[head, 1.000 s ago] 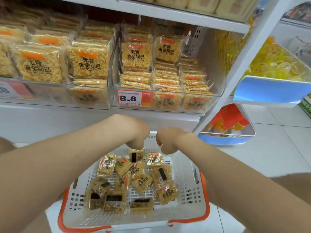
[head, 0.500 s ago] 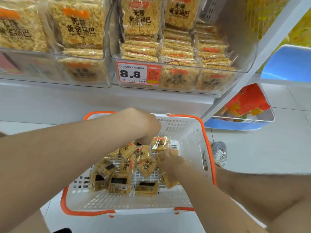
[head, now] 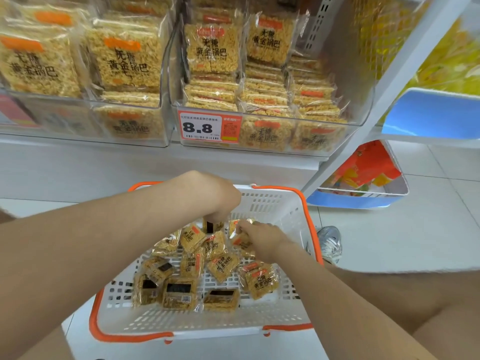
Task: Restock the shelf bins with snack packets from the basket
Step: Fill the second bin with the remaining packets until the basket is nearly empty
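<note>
the snack packets [head: 223, 266] lie in a loose heap in the white basket [head: 272, 203] with orange handles, below the shelf bins [head: 362, 100]. the left hand [head: 220, 201] reaches down at the heap's far end, fingers curled round the top of one packet [head: 213, 226] standing on edge. the right hand [head: 262, 237] lies on packets just beside it; whether it grips one i cannot tell. the clear bins hold larger packs behind a price tag [head: 207, 128] reading 8.8. a shoe [head: 330, 242] shows right of the basket.

White tile floor [head: 415, 242], white metal shelf upright [head: 388, 84] w/ blue-edged bin [head: 350, 202] at btm right.
</note>
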Demonstrator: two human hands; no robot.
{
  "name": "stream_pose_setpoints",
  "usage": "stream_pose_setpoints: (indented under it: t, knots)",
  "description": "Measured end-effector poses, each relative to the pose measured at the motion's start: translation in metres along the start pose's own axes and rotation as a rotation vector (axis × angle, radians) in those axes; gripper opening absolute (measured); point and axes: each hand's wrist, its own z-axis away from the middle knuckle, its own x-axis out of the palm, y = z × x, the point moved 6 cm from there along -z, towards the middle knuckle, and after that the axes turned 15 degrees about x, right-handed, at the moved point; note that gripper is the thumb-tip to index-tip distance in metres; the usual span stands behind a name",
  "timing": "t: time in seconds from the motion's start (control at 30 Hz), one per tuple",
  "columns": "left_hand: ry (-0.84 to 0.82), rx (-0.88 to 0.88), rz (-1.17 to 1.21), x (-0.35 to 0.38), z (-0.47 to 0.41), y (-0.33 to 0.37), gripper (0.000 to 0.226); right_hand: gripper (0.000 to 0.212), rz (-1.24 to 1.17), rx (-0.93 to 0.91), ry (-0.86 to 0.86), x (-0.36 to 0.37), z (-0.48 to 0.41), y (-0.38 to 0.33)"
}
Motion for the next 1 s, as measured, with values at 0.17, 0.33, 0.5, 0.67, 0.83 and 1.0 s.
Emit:
stream_pose_setpoints:
  t: [0.17, 0.33, 0.5, 0.67, 0.83, 1.0]
  knots:
    - [0.041, 0.002, 0.06, -0.012, 0.022, -0.004, 0.064, 0.059, -0.349, -0.143, 0.13, -0.064, 0.016, -0.025]
    - [0.163, -0.022, 0.104, -0.047, 0.055, -0.019, 0.065, 0.037, -0.418, -0.365, 0.568, -0.129, 0.057, -0.045]
    - [0.469, -0.109, 0.416, -0.077, 0.104, -0.048, 0.057, 0.032, -0.488, -0.505, 0.904, -0.186, 0.097, -0.049]
    - [0.816, -0.246, 0.669, -0.098, 0.142, -0.068, 0.055, 0.034, -0.602, -0.475, 1.127, -0.247, 0.12, -0.051]
    - [1.166, -0.276, 0.775, -0.117, 0.154, -0.075, 0.035, 0.045, -0.642, -0.324, 1.041, -0.299, 0.113, -0.05]
    - [1.319, -0.278, 0.815, -0.126, 0.143, -0.083, 0.024, 0.057, -0.569, -0.172, 0.667, -0.332, 0.096, -0.048]
